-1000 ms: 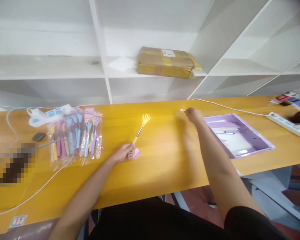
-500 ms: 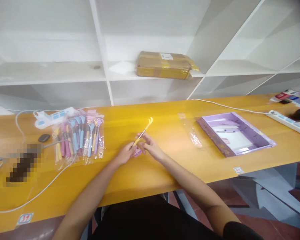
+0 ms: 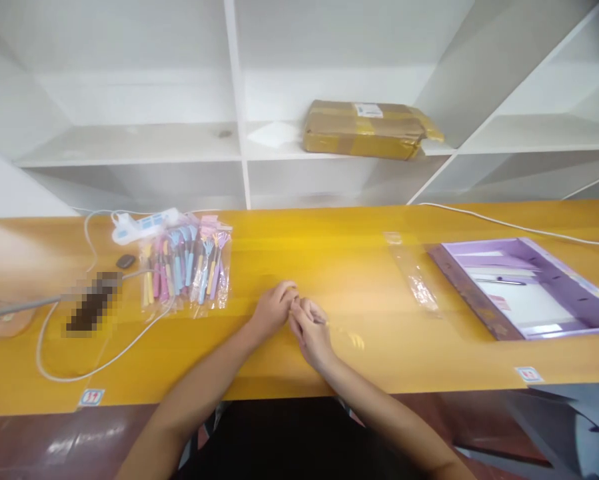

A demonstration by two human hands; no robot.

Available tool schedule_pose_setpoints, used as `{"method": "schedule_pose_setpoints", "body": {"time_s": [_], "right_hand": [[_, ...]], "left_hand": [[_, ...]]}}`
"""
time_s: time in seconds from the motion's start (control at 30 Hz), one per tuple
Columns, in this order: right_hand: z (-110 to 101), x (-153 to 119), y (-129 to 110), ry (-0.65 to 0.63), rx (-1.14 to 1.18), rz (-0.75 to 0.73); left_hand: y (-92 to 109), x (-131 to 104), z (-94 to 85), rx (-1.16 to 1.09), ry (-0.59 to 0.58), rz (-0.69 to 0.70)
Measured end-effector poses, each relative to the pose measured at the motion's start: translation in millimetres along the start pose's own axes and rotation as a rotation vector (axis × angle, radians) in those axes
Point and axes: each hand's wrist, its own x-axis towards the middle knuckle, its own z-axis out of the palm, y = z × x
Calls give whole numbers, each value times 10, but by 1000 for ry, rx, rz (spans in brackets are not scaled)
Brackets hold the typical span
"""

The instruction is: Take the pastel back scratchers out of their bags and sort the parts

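A yellow back scratcher with a claw-shaped head (image 3: 356, 341) pokes out to the right of my right hand (image 3: 312, 331), low over the table. My right hand is closed around its shaft. My left hand (image 3: 275, 308) is closed too, its fingertips meeting the right hand at the handle end, which the fingers cover. To the left lie several back scratchers in clear bags (image 3: 186, 263), with blue, pink, yellow and purple handles. An empty clear plastic sleeve (image 3: 414, 273) rests on the table to the right.
A purple open box (image 3: 502, 320) holding papers and a pen stands at right. A white power strip (image 3: 146, 225), a small black object (image 3: 126, 261) and a looping white cable (image 3: 129, 352) are on the left. A taped cardboard box (image 3: 362, 130) sits on the shelf behind.
The back scratcher has swung from pointing up and away to pointing right and slightly towards me. Both hands have closed together. The pinkish piece under them is now hidden. The view has turned left.
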Motion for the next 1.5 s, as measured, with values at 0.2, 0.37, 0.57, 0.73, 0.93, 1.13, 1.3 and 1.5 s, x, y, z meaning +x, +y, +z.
{"method": "schedule_pose_setpoints", "body": {"time_s": [0.2,0.37,0.57,0.73,0.93,1.13,1.3,1.5], "right_hand": [[60,-249,-70,-157,-311,-193],[-35,-321,-137,-382,-553,-347],[-95,-432,-182,-385,-684,-401],[-145,-501,-152,-332,-713,-437],[-188,-546,-117,-342,-723,-439],[-186,-557,-132,-352,-726,-466],[-183,-547,-180,-373,-740,-522],[-165,-574,-235,-406,-772,-512]], "left_hand": [[-33,-70,19,13,-65,20],[-18,-68,31,-22,-150,46],[20,20,27,-70,-256,81],[64,77,26,-84,-301,113],[59,109,33,-62,-315,151],[29,114,41,-28,-314,173],[11,119,53,-16,-294,211],[-1,103,59,71,-267,277]]}}
